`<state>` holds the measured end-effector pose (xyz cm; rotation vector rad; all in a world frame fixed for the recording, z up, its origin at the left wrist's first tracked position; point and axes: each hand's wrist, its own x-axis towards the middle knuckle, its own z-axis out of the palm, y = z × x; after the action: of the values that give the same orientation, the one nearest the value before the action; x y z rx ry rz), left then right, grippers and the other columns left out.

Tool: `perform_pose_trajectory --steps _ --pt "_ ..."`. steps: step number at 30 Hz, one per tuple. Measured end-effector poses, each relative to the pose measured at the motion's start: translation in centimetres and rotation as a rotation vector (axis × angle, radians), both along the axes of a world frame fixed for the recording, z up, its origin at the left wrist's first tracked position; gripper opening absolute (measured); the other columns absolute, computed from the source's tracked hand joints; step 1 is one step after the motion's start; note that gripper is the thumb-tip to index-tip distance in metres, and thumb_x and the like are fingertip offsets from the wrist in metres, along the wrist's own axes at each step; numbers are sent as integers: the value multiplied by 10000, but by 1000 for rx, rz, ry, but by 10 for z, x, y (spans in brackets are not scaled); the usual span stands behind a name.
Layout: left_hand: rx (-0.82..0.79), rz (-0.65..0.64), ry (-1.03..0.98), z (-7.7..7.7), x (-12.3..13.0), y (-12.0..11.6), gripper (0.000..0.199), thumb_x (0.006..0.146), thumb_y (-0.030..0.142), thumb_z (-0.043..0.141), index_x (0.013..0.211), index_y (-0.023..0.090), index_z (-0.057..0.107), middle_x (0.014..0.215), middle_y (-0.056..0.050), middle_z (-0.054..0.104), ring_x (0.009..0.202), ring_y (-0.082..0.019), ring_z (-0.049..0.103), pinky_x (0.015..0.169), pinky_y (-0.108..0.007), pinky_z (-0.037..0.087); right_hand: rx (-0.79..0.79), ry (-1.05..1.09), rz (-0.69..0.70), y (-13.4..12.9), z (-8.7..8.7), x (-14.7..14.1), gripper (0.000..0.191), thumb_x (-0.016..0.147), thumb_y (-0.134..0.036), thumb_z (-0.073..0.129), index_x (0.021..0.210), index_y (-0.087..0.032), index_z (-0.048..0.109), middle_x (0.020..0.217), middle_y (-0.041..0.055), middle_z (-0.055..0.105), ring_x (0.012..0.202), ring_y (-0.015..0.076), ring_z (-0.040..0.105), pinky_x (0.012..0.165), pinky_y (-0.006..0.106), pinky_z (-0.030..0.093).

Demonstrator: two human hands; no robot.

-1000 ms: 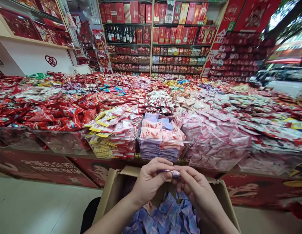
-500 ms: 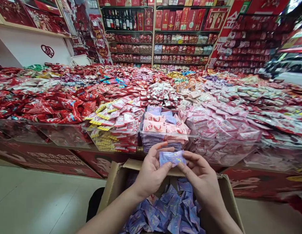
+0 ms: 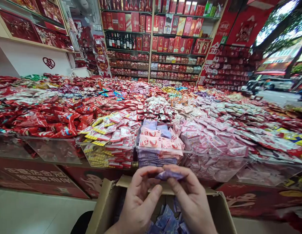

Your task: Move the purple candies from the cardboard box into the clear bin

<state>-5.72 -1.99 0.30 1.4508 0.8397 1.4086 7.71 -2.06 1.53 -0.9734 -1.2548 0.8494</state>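
A small purple candy packet point(image 3: 170, 175) is pinched between the thumb and fingers of my right hand point(image 3: 190, 198), above the cardboard box. It is tilted, so mostly its narrow side shows. My left hand point(image 3: 141, 200) is curved at the packet's left end, its fingertips close against it and its thumb standing apart. Below both hands, the cardboard box point(image 3: 98, 201) holds a loose heap of similar purple packets point(image 3: 167, 219), partly hidden by my hands. Just beyond it stands a clear plastic bin point(image 3: 163, 151) with pink packets point(image 3: 149, 141) lying over stacked purple ones.
Neighbouring bins hold yellow-and-white packets point(image 3: 109, 128) on the left and pale pink packets point(image 3: 214, 139) on the right. Red packets point(image 3: 60, 120) are heaped farther left. Shelves with bottles and red boxes point(image 3: 135, 21) rise behind. Tiled floor point(image 3: 31, 211) lies at the lower left.
The view has tilted upward. The packet has turned from face-on to nearly edge-on. My left thumb has come off it, while my right hand keeps its pinch.
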Motion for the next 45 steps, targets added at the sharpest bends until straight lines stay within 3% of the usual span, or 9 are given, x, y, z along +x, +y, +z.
perform_pose_trajectory --steps 4,6,9,13,30,36,39,42,45 --pt "193 156 535 -15 -47 13 293 756 183 523 1036 265 493 1022 -24 575 948 -164 548 822 -274 456 249 -529 -167 76 67 30 172 792 -232 472 933 -201 566 915 60 607 868 172 544 782 319 414" --pt "215 208 763 -31 -68 21 242 771 199 500 1006 254 524 985 -23 598 931 -169 558 801 -279 465 162 -858 -182 127 85 39 226 769 -183 474 977 -157 558 936 87 607 855 184 543 742 305 409" --pt "283 278 927 -50 -83 28 219 787 215 472 995 235 536 944 -32 621 885 -173 576 765 -286 479 -99 -1252 -103 190 86 38 288 717 -130 489 997 -108 555 899 114 627 796 193 558 642 265 401" --pt "400 276 1033 -56 -84 27 231 787 197 462 1001 246 534 909 -26 632 838 -178 583 726 -290 478 -181 -1394 23 226 70 18 231 650 -94 539 860 -131 627 832 70 657 728 159 577 560 203 384" --pt "442 266 1126 -56 -81 24 219 790 145 423 956 210 550 805 -37 614 731 -164 561 658 -293 432 -85 -1563 -78 232 68 13 160 683 -92 527 759 -95 668 804 144 658 788 232 593 656 267 406" --pt "430 269 1139 -58 -82 22 209 793 154 415 944 196 554 787 -48 612 728 -173 554 665 -307 420 173 -1066 -138 143 99 34 170 740 -240 513 782 -167 661 732 49 648 695 168 572 650 277 410" --pt "422 262 1151 -58 -80 22 207 792 157 421 950 193 549 788 -47 611 727 -173 546 670 -313 410 -23 -758 306 61 75 44 131 713 -283 542 737 -237 662 658 -3 641 601 136 564 566 239 432" --pt "425 255 1160 -56 -78 24 209 790 155 421 952 190 549 792 -48 612 731 -174 544 672 -312 405 -404 -750 771 0 -1 41 198 680 -184 548 784 -298 673 722 -12 672 636 157 605 582 250 473" --pt "426 254 1160 -54 -76 25 210 792 153 415 946 182 554 811 -50 618 748 -175 544 686 -314 403 -566 -999 530 -24 -104 31 420 493 -27 593 844 -238 687 921 104 659 872 311 589 744 395 464"
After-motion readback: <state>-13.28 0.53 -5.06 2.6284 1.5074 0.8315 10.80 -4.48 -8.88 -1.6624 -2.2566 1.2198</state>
